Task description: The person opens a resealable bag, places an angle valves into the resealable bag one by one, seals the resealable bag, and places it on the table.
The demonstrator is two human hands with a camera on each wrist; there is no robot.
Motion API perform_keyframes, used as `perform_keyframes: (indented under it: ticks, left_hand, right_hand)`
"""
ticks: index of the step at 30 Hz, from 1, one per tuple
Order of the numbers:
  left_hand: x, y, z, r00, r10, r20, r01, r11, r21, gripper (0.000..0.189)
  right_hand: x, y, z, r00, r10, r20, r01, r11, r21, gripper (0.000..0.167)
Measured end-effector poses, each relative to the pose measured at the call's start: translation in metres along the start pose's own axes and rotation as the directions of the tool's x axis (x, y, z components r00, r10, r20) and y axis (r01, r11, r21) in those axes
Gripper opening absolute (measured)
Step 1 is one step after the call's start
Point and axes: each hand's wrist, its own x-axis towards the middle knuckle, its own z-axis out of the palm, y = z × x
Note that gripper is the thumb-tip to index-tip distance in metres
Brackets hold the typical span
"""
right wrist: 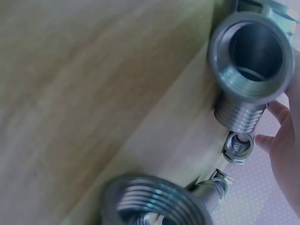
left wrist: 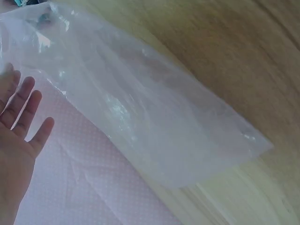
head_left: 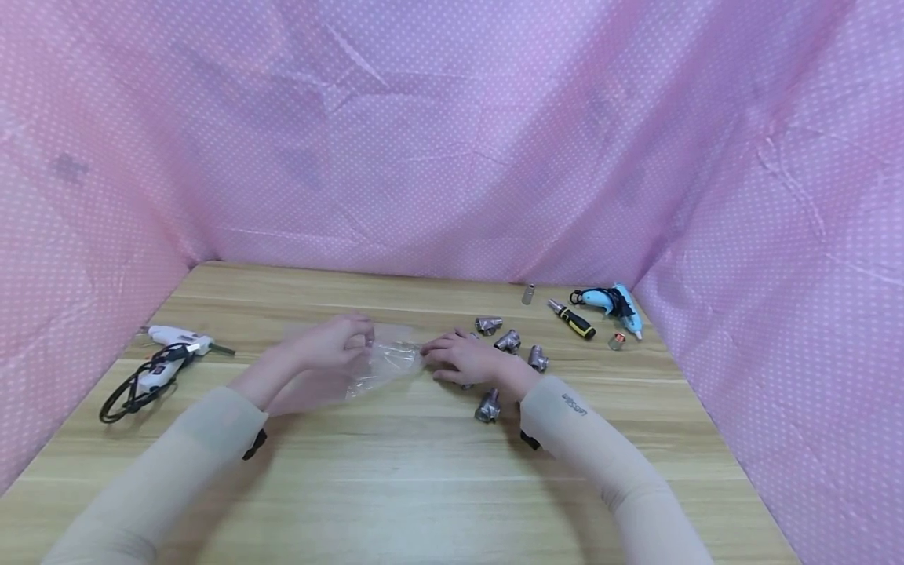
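Note:
In the head view my left hand pinches the near-left part of a clear plastic bag, fingers bent down over it. The bag spreads wide across the left wrist view, past the outstretched fingers. My right hand is palm down at the bag's right end, its fingers spread and the fingertips right at the plastic. Around and partly beneath this hand lie several threaded metal pipe tees. A large tee fills the upper right of the right wrist view, overlapping the hand.
At the left lies a white glue gun with a coiled black cord. Toward the back right are a yellow-and-black screwdriver, a light blue glue gun, a small metal cylinder and a red-topped metal fitting. Pink dotted cloth surrounds the table.

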Motion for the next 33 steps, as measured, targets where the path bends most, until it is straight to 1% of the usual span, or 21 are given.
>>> perform_keyframes:
  ticks: [2,6,7,9,13,16,19,23,27,29,30,33]
  left_hand:
    - [-0.001,0.003,-0.001,0.999,-0.027,-0.019,0.027,1.0,0.007,0.007]
    - [-0.001,0.009,0.0,0.994,-0.084,-0.068,0.085,0.996,0.018,0.02]
    - [0.0,0.011,0.0,0.992,-0.101,-0.078,0.103,0.995,0.012,0.02]
    - [0.001,0.014,0.001,0.988,-0.119,-0.098,0.118,0.993,-0.008,0.018]
    - [0.002,0.02,0.003,0.986,-0.117,-0.121,0.11,0.992,-0.066,0.007]
    - [0.002,0.022,0.005,0.986,-0.101,-0.131,0.09,0.992,-0.086,0.018]
    - [0.0,0.023,0.005,0.986,-0.107,-0.128,0.092,0.988,-0.122,0.03]
    - [-0.002,0.025,0.005,0.987,-0.128,-0.096,0.109,0.978,-0.176,0.041]
    - [-0.002,0.032,0.005,0.991,-0.128,-0.041,0.115,0.965,-0.238,0.046]
    - [0.0,0.035,0.006,0.991,-0.126,-0.035,0.113,0.957,-0.266,0.047]
    - [0.0,0.037,0.006,0.99,-0.135,-0.034,0.12,0.952,-0.28,0.048]
    - [0.003,0.041,0.008,0.986,-0.161,-0.05,0.139,0.944,-0.299,0.055]
  right_hand:
    - [-0.001,-0.001,0.0,1.0,-0.007,-0.014,0.006,1.0,-0.025,0.037]
    - [-0.004,-0.004,0.0,0.999,-0.021,-0.048,0.017,0.997,-0.079,0.037]
    - [-0.004,-0.004,-0.001,0.998,-0.03,-0.062,0.024,0.996,-0.082,0.036]
    - [-0.005,-0.005,-0.001,0.995,-0.048,-0.089,0.04,0.995,-0.089,0.034]
    - [-0.006,-0.008,-0.002,0.989,-0.069,-0.128,0.061,0.996,-0.065,0.032]
    - [-0.008,-0.01,-0.002,0.988,-0.082,-0.131,0.075,0.996,-0.057,0.032]
    - [-0.011,-0.014,-0.002,0.983,-0.114,-0.142,0.105,0.992,-0.065,0.031]
    - [-0.017,-0.019,-0.004,0.964,-0.183,-0.194,0.173,0.983,-0.07,0.029]
    - [-0.02,-0.022,-0.006,0.935,-0.248,-0.253,0.233,0.968,-0.089,0.026]
    - [-0.021,-0.024,-0.008,0.919,-0.278,-0.278,0.26,0.96,-0.101,0.025]
    - [-0.022,-0.025,-0.008,0.912,-0.291,-0.288,0.272,0.956,-0.107,0.025]
    - [-0.023,-0.028,-0.011,0.901,-0.31,-0.304,0.288,0.95,-0.118,0.025]
